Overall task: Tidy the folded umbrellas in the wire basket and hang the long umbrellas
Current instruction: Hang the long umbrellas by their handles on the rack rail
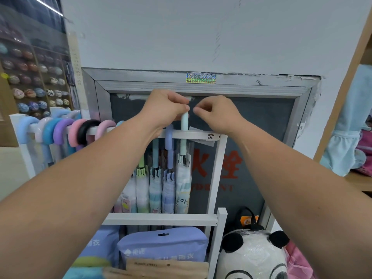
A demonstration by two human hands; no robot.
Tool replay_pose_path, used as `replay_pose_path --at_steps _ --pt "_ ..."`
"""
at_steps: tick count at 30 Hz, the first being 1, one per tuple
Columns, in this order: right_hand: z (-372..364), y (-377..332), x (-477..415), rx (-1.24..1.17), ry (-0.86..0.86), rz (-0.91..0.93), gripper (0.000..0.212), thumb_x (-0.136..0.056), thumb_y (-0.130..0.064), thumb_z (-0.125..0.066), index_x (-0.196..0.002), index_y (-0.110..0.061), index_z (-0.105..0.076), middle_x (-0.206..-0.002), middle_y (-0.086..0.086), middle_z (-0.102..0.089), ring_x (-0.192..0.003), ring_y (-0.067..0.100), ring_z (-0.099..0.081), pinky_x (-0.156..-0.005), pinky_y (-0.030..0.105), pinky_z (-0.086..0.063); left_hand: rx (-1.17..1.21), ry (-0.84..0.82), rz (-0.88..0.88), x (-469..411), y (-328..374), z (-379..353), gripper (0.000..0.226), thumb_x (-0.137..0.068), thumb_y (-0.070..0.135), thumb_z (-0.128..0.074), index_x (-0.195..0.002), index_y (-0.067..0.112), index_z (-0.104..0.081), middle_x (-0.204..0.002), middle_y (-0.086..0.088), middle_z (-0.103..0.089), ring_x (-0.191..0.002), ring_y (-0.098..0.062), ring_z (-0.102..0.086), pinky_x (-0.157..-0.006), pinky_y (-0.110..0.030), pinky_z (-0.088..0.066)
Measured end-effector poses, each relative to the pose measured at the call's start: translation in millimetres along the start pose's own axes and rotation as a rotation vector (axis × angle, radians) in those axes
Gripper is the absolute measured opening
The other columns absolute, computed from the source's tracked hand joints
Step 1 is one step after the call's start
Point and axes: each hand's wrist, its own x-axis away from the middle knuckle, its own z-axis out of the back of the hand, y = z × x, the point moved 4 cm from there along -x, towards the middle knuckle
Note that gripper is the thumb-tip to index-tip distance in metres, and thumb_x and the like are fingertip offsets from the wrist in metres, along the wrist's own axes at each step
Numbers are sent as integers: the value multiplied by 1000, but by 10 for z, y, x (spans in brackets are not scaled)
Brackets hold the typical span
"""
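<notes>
At frame centre, the left hand's [165,108] fingers are gripping the mint umbrella handle [184,121] hooking over the white rail [201,135]. Four long umbrellas [161,190] are hanging below. The right hand's [217,113] fingers are curling just beside it; I cannot tell their grasp.

Counted at the white rack: left hand [165,105] and right hand [219,113], two cross rails [161,219], and five long umbrellas [155,190] side by side, four handles showing, one pale mint handle [184,125] among them. Further left, at least eight curved handles [86,129]: three blue, two pink, one purple, one black, one whitish. Elsewhere, two raincoat packs [161,244], one panda toy [253,256], one shiny sticker [201,78], and balls [30,93] too many to count.
</notes>
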Motion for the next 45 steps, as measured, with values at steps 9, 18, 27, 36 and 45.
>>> replay_pose_path --at_steps 9,18,27,36,45 --pt "-149 -71 128 -49 -444 106 63 -79 -52 -78 -134 -25 -61 -128 -10 -67 -121 6 -60 -103 24 -44 -335 -31 36 46 -62 -51 20 -73 -5 -80 -78 9 -68 -89 -21 -74 -86 -34 -75 -76 -48 -64" --pt "-241 -123 156 77 -362 60 68 -61 -69 -76 -118 -33 -65 -118 -14 -70 -116 17 -61 -107 51 -40 -759 -68 -61 74 52 -150 26 -66 8 -84 -85 14 -68 -87 -4 -72 -79 -20 -68 -60 -32 -55" --pt "-192 -124 229 165 -407 71 72 -78 -61 -75 -140 -30 -55 -135 -11 -64 -129 15 -54 -113 48 -33 -945 -50 -227 126 28 71 14 -92 31 -64 -95 23 -76 -99 5 -73 -99 -20 -65 -89 -39 -54" --pt "-362 -328 157 147 -437 73 72 -78 -61 -75 -137 -24 -56 -130 -3 -65 -123 21 -58 -109 49 -40 -1152 -109 -284 142 -192 391 31 -104 36 -42 -122 41 -67 -112 5 -66 -127 -24 -43 -101 -45 -30" --pt "-514 -322 138 33 -444 63 89 -56 -85 -54 -135 -45 -53 -131 -17 -63 -127 12 -56 -109 49 -40 -1172 -158 -280 124 -307 432 34 -105 38 -38 -128 35 -62 -129 5 -63 -140 -22 -38 -114 -56 -24"
